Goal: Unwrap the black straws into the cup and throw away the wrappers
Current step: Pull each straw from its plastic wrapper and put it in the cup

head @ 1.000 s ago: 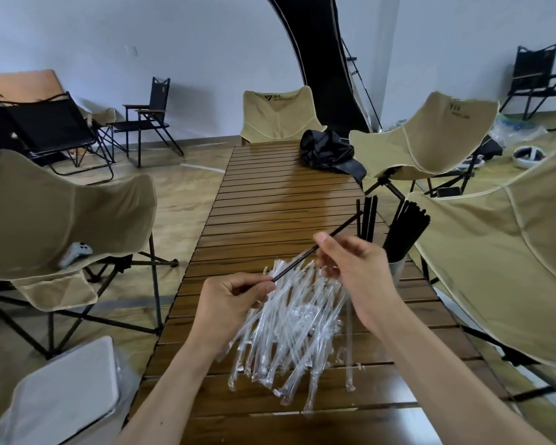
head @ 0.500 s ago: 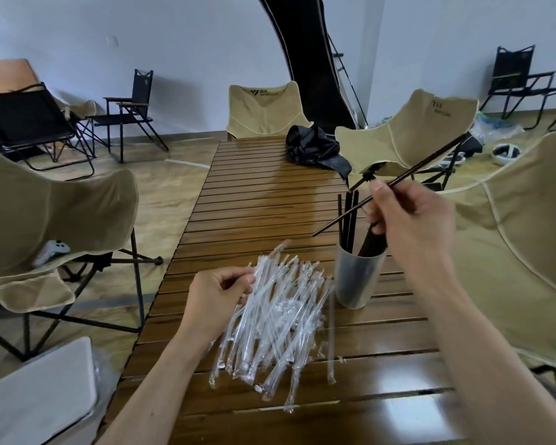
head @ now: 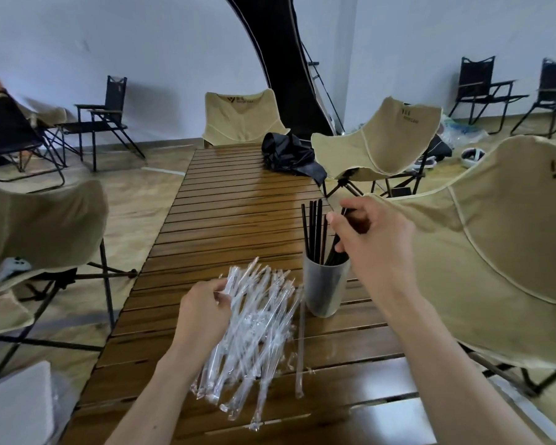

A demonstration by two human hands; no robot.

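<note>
My right hand (head: 371,242) pinches a black straw (head: 336,248), lowering it into the cup (head: 325,292) w/ several others already standing inside. My left hand (head: 203,311) grips the clear wrappers (head: 254,326), a big bunch resting on the bench (head: 238,200). Looks mostly done; wrappers not yet binned.

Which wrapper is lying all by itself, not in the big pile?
The single clear wrapper lying straight on the table, between the wrapper pile and the cup.
</note>
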